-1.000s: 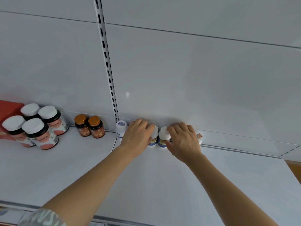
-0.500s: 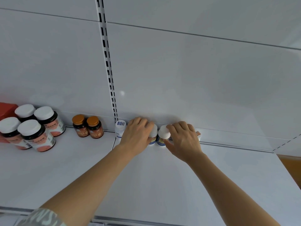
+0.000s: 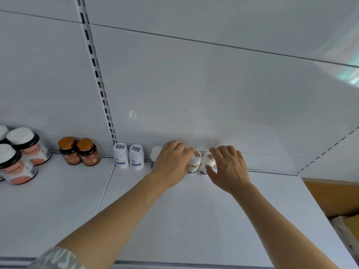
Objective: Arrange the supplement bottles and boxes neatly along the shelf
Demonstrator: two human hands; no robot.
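Small white supplement bottles stand in a row against the back wall of the white shelf (image 3: 194, 220). Two with blue labels (image 3: 121, 155) (image 3: 136, 157) stand free near the slotted upright. A third white bottle (image 3: 156, 154) is half hidden behind my left hand (image 3: 171, 164), whose curled fingers cover whatever is under it and touch the neighbouring small bottle (image 3: 194, 163). My right hand (image 3: 228, 168) holds the last small bottle (image 3: 206, 161), fingers over its cap and thumb at its front.
Two amber bottles with gold caps (image 3: 68, 150) (image 3: 87, 152) stand left of the upright (image 3: 101, 90). Several large dark bottles with white caps (image 3: 29, 144) are at the far left. A cardboard box (image 3: 334, 197) sits beyond the shelf's right end.
Both hands have shifted right along the back row. Two white bottles near the upright now stand uncovered, where before only one showed. The view has panned right.
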